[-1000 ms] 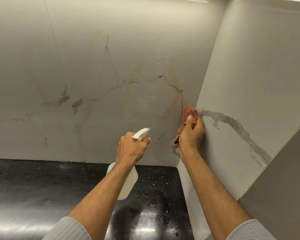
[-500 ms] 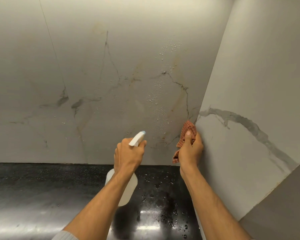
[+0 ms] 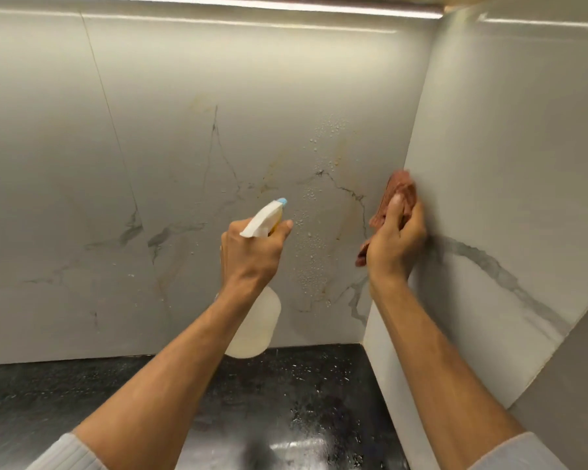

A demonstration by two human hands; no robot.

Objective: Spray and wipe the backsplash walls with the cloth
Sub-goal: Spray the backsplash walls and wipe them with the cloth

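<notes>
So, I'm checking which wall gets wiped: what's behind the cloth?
The right side wall, at its corner with the back wall; the right hand presses the cloth there. The patch under cloth and hand is covered, so any stain or wetness can't be seen.

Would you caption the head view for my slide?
Left hand aims spray bottle; right hand holds cloth against side wall.

Translucent white spray bottle [image 3: 254, 322], blue nozzle tip, raised, aimed at back backsplash wall [image 3: 184, 157]; droplets [image 3: 308, 266] on marble veining. Reddish cloth [image 3: 400, 188] bunched, pressed against side backsplash wall [image 3: 510, 147] near corner.
</notes>
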